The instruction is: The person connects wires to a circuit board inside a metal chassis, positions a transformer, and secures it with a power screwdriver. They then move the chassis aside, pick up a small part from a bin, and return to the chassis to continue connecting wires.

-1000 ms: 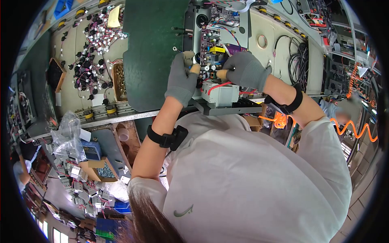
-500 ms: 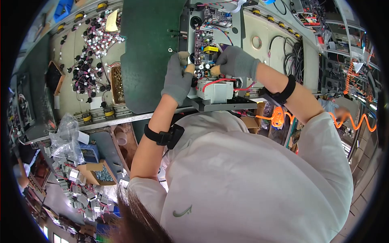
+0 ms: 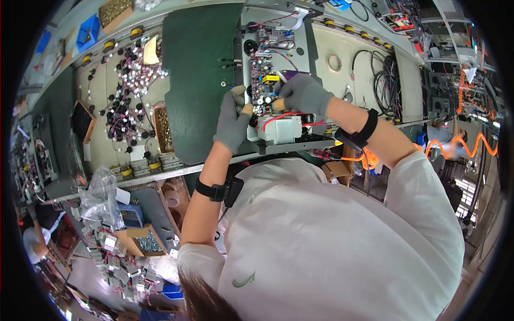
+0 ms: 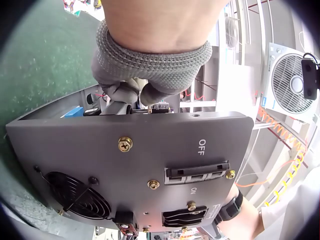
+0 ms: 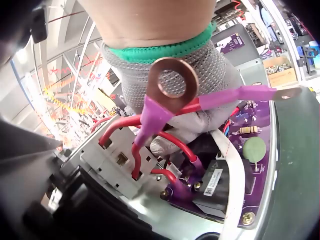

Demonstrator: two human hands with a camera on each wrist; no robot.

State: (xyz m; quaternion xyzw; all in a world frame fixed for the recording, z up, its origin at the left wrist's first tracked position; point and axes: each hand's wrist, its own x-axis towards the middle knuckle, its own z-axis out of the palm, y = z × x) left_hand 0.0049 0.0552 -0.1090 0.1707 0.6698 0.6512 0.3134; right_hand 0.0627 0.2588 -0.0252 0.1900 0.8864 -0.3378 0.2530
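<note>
An open metal chassis [image 3: 306, 35] holds a long circuit board [image 3: 258, 65] and, at its near end, a pale switch block [image 3: 282, 130] with red cables [image 5: 125, 121]. My gloved left hand [image 3: 232, 122] reaches over its left side, thumb and fingers at the board's near end. In the left wrist view those fingers dip behind the grey panel [image 4: 90, 132], which carries an ON/OFF switch [image 4: 197, 171]. From the right, my gloved right hand [image 3: 307, 96] bends its fingers down among the parts beside the switch block. Cannot tell what either hand's fingertips hold. A copper ring terminal [image 5: 156, 79] overlaps the right glove.
A green mat [image 3: 201, 80] lies under and left of the chassis. Further left are piled small connectors [image 3: 128, 80] and a box of brass parts [image 3: 165, 128]. A black cable coil [image 3: 384, 83] lies on the right. An orange coiled hose [image 3: 479, 144] hangs at the far right.
The head view has shifted, so the chassis and both hands appear slightly lower and further left. Both hands stay at the near end of the board, with only slight finger movement.
</note>
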